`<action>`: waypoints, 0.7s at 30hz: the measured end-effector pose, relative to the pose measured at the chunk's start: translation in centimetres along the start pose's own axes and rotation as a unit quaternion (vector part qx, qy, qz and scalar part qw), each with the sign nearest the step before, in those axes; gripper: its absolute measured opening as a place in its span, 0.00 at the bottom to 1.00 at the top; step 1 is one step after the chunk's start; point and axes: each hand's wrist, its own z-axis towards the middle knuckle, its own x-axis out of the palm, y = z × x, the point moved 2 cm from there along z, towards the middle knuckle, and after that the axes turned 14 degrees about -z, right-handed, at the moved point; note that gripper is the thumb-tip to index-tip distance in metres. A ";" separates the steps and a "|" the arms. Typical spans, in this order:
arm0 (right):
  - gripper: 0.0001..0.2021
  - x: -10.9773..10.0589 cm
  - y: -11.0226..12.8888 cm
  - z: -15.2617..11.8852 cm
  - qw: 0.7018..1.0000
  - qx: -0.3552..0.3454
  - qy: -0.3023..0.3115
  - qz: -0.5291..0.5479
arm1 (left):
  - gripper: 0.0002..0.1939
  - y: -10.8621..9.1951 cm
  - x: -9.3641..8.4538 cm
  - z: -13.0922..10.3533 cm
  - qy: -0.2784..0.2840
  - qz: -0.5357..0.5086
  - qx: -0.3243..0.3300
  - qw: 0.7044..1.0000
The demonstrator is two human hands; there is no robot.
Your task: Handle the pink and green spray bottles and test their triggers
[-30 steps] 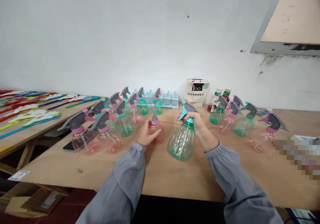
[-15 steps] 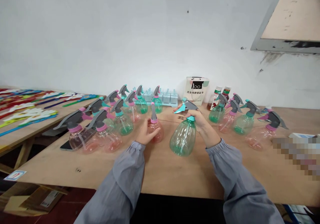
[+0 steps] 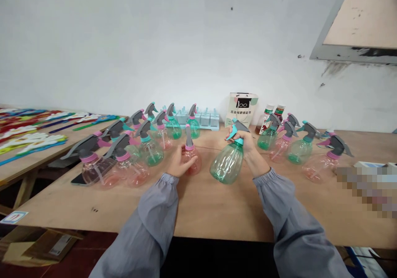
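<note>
My right hand (image 3: 247, 142) is wrapped round the neck and grey-and-teal trigger head of a green spray bottle (image 3: 227, 162). That bottle is tilted, its base toward the lower left. My left hand (image 3: 180, 161) grips the body of a pink spray bottle (image 3: 192, 160), which stands upright on the table; some of the fingers are hidden behind it. To the left stand several more pink and green bottles, among them a pink spray bottle (image 3: 132, 170) and a green spray bottle (image 3: 151, 150). On the right a clear green spray bottle (image 3: 300, 150) stands among others.
Against the wall are a pale blue mould tray (image 3: 214, 120), a printed paper bag (image 3: 242, 109) and two sauce bottles (image 3: 267, 119). A phone (image 3: 77, 180) lies under the left bottles. Colourful flower-shaped items (image 3: 34, 141) cover a table at left. A white box (image 3: 372, 166) lies at right.
The green bottle in my right hand has tipped further, its head leaning right and base rising slightly. My right fingers have closed in round the trigger. The left hand keeps its hold.
</note>
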 end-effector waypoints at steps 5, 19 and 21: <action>0.09 0.2 0.0 -0.1 0.999 -0.022 0.007 -0.041 | 0.29 0.0 0.1 0.0 0.001 -0.007 0.003 1.000; 0.11 -2.1 -0.5 -0.2 0.953 -0.121 -0.099 -0.260 | 0.30 -0.2 0.0 0.1 0.009 -0.001 -0.002 1.000; 0.12 -3.6 0.1 -0.9 0.947 -0.119 -0.136 -0.266 | 0.30 -0.1 0.0 0.1 0.010 0.001 -0.002 1.000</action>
